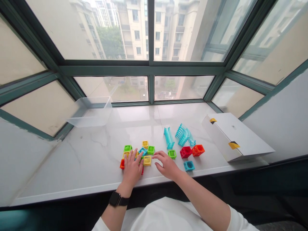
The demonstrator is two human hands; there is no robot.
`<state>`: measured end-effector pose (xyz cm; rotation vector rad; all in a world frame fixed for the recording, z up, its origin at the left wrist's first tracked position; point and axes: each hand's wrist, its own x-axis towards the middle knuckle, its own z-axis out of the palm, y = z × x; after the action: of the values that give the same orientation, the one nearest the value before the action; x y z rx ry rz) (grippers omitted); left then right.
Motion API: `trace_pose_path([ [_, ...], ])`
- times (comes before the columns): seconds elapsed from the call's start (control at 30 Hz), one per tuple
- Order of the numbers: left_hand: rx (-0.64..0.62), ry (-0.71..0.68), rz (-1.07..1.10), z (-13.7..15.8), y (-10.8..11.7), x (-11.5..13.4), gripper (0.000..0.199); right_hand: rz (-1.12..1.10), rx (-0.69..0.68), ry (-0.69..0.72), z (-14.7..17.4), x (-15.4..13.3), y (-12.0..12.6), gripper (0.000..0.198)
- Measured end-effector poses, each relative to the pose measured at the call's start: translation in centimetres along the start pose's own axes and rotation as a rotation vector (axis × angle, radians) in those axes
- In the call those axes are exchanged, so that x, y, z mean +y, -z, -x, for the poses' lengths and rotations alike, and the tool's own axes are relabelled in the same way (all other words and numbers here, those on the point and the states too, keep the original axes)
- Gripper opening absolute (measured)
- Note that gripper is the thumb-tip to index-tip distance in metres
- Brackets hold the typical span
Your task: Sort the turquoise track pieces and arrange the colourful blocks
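My left hand [132, 166] lies palm down with fingers spread over a cluster of small coloured plastic blocks, partly hiding them. Around its fingers show a green block [127, 148], a blue block [143, 151], an orange-red block [122, 164] and a yellow block [147, 160]. Just right of that yellow block hovers my right hand [166, 164], its fingers apart and nothing seen in them. Another green block [151, 149] and a yellow block [145, 144] sit at the cluster's back. A separate green block [172, 154] stands beyond my right hand.
To the right are a red block [185, 152], an orange block [198, 150] and a blue block [189, 166]. Behind them lie translucent blue track pieces [169, 138]. A clear plastic bin [92, 121] stands back left, a white box [240, 138] at right. Windows enclose the sill.
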<state>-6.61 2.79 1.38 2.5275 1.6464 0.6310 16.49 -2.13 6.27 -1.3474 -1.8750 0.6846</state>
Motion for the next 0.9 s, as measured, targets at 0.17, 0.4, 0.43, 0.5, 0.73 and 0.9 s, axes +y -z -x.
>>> trace_pose_path([
  [0.17,-0.060,-0.015,-0.065,-0.8,-0.7,0.8,0.044,0.068,-0.125,-0.036,-0.5,1.9,-3.1,0.051],
  [0.4,-0.068,-0.048,-0.057,-0.8,-1.4,0.2,0.047,0.108,-0.188,-0.080,-0.5,2.6,-4.5,0.043],
  [0.43,-0.063,-0.045,-0.051,-0.8,-1.4,0.1,0.047,0.110,-0.182,-0.080,-0.5,2.6,-4.6,0.039],
  [0.5,-0.054,-0.034,-0.037,-0.8,-1.4,0.1,0.048,0.121,-0.175,-0.086,-0.4,2.6,-4.7,0.032],
  [0.73,-0.062,-0.020,-0.028,-0.9,-1.0,0.4,0.048,0.161,-0.158,-0.136,0.4,2.3,-4.4,0.023],
  [0.9,-0.066,-0.014,-0.018,-0.9,-1.0,0.3,0.054,0.149,-0.122,-0.167,1.3,2.4,-3.7,0.023],
])
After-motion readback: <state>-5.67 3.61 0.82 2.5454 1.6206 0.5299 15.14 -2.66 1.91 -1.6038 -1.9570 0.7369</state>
